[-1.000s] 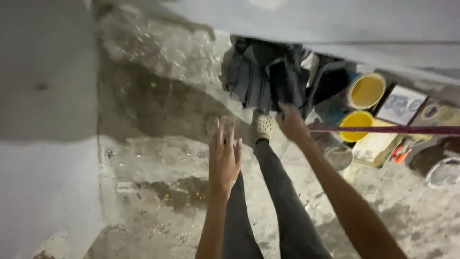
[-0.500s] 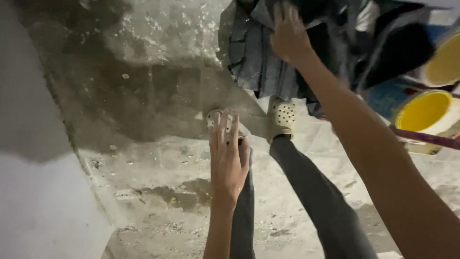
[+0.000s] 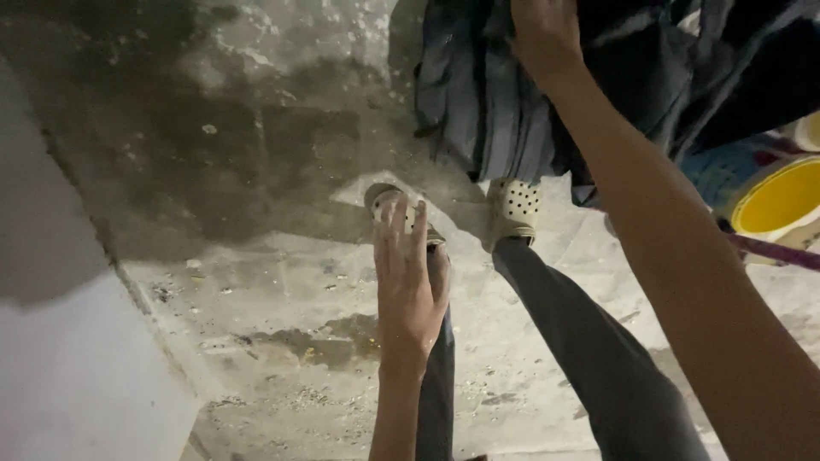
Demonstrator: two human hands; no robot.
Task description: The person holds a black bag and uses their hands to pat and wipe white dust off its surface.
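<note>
My left hand (image 3: pixel 408 277) hangs flat in the air over my left leg, fingers stretched out and holding nothing. At the top edge of the frame my right hand (image 3: pixel 543 32) is pressed into a heap of dark blue-grey cloth (image 3: pixel 487 111), fingers curled on the fabric. The cloth hangs down in folds above my feet. I stand in pale clogs with holes (image 3: pixel 512 209) and dark trousers (image 3: pixel 589 358) on a rough concrete floor.
A yellow bucket (image 3: pixel 781 201) stands at the right beside a blue one (image 3: pixel 717 171), with a thin purple rod (image 3: pixel 773 250) running across below them. A pale wall (image 3: pixel 68 376) rises at the lower left. Damp dark patches (image 3: pixel 213 154) stain the floor.
The view has tilted down and moved closer. My right hand has gone up and forward into the dark cloth. My left hand stays spread over my leg.
</note>
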